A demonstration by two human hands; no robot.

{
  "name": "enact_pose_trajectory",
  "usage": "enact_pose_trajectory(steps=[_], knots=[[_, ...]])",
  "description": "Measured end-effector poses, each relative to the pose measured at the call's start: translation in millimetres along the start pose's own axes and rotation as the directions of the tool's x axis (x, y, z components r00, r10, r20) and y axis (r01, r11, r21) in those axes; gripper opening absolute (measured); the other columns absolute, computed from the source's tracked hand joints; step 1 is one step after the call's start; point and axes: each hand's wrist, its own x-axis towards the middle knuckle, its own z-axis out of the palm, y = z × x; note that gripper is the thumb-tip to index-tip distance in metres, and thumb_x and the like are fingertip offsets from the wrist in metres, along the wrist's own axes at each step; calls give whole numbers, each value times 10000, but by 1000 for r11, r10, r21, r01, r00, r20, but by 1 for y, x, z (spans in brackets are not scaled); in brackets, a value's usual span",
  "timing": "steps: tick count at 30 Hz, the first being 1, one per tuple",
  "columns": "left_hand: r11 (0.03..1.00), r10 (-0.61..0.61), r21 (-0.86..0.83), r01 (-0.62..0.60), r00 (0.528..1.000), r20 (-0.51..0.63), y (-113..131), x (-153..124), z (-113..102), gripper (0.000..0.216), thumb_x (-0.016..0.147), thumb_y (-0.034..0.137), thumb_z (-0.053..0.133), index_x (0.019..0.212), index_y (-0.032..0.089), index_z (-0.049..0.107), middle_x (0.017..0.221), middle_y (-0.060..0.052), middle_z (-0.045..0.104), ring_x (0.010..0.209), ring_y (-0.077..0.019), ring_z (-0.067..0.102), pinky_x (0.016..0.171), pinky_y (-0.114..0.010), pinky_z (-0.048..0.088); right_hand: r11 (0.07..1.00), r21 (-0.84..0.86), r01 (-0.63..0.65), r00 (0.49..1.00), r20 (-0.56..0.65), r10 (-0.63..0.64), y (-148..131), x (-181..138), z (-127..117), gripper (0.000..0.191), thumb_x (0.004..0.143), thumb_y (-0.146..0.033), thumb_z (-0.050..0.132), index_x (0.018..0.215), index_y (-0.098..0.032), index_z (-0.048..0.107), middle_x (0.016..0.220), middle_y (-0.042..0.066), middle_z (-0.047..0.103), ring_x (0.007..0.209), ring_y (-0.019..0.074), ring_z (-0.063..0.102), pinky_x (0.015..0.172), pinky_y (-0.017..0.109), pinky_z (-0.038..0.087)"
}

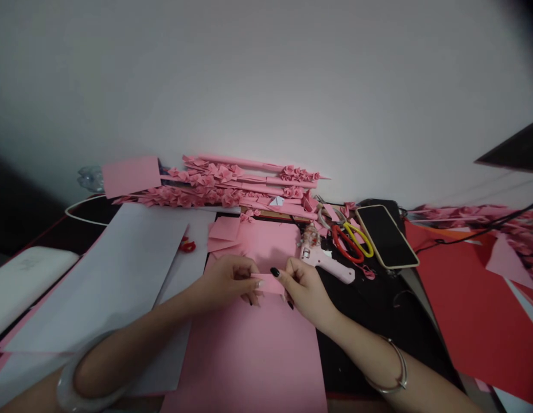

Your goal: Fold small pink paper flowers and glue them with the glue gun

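Observation:
A small folded piece of pink paper is stretched between my two hands. My left hand pinches its left end between thumb and fingers. At the other end, my right hand grips it with the thumb on top. Below both hands lies a large sheet of pink paper. Smaller pink paper squares rest just beyond my left hand. A pale pink glue gun lies on the dark mat beyond my right hand.
Pink paper flowers are piled along the wall. Red and yellow-handled scissors lie beside a phone. White sheets and a white power bank are at left; red paper covers the right side.

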Motion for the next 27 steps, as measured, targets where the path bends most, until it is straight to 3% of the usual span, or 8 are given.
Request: enact_pose_trajectory(steps=[3,8,12,18,23,27], knots=[[1000,15,7,-15,1000,-2,0,1,-2,182,765,246,636,619,162,566,577,-1,702,553,-156,671,585,-262,544,997,78,-7,1000,-1,8,3,2,-1,420,874,-487,555,611,-223,362,383,-93,434,314,60,357,361,181,272],[998,45,46,-43,998,-43,-2,2,-4,174,783,284,627,679,149,590,608,-14,694,595,-162,682,617,-279,551,977,208,-48,991,136,20,4,5,-3,321,874,-485,551,756,-193,489,517,-47,594,342,64,433,366,177,298],[995,62,86,-56,996,-68,-4,3,-4,157,799,263,595,693,148,593,614,-11,687,618,-170,684,632,-289,549,969,240,-49,991,136,17,1,4,-3,276,871,-449,556,791,-189,506,496,-51,587,343,72,457,371,176,327],[989,77,132,-69,995,-59,-7,5,-3,147,804,259,585,709,148,606,617,-12,675,607,-154,665,618,-269,531,982,182,-49,992,123,26,0,4,-1,225,859,-368,564,743,-185,504,545,-35,605,348,73,475,363,181,333],[916,220,363,-172,971,-95,-4,2,-2,181,842,224,525,773,146,673,664,6,629,609,-119,578,573,-213,428,994,111,-2,986,166,-17,3,1,-1,232,882,-330,539,703,-184,514,543,-40,583,359,75,484,382,190,342],[872,259,457,-173,957,-132,-4,2,-3,228,847,237,518,693,148,661,601,19,585,587,-111,522,544,-209,369,993,115,0,987,159,-19,4,1,-2,229,897,-316,520,706,-191,502,566,-36,598,368,79,500,385,191,345]])
